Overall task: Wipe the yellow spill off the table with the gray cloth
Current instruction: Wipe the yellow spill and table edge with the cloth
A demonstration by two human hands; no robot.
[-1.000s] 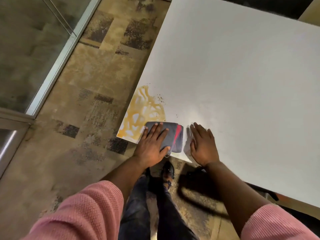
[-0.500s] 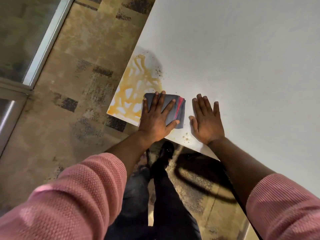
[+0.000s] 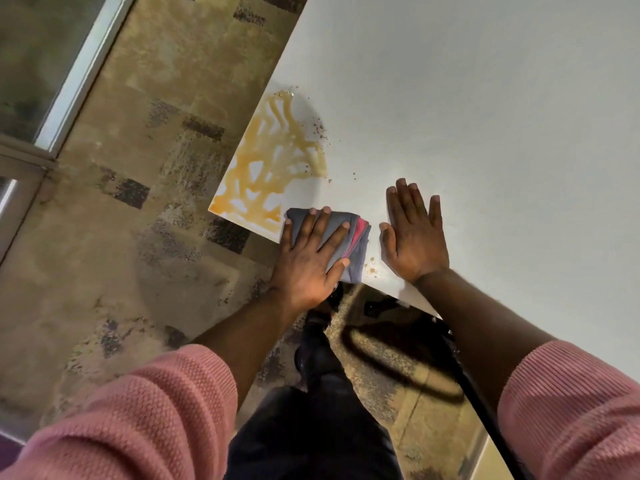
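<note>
A streaky yellow spill (image 3: 273, 161) covers the near left corner of the white table (image 3: 485, 116), with small brown crumbs around it. A folded gray cloth (image 3: 349, 244) with a red stripe lies at the table's near edge, touching the spill's lower right end. My left hand (image 3: 308, 261) presses flat on the cloth, fingers spread over it. To the cloth's right, my right hand (image 3: 414, 233) rests flat on the bare table, fingers apart, holding nothing.
A few crumbs (image 3: 372, 266) lie between the cloth and my right hand. Patterned tan carpet (image 3: 138, 237) lies left of the table, with a glass wall and metal frame (image 3: 79, 74) beyond. My legs and shoe (image 3: 322, 341) stand below the table edge.
The view has shifted, so the table corner sits differently in the frame. My left hand and the cloth stay at the spill's lower right end; the right hand stays flat beside them.
</note>
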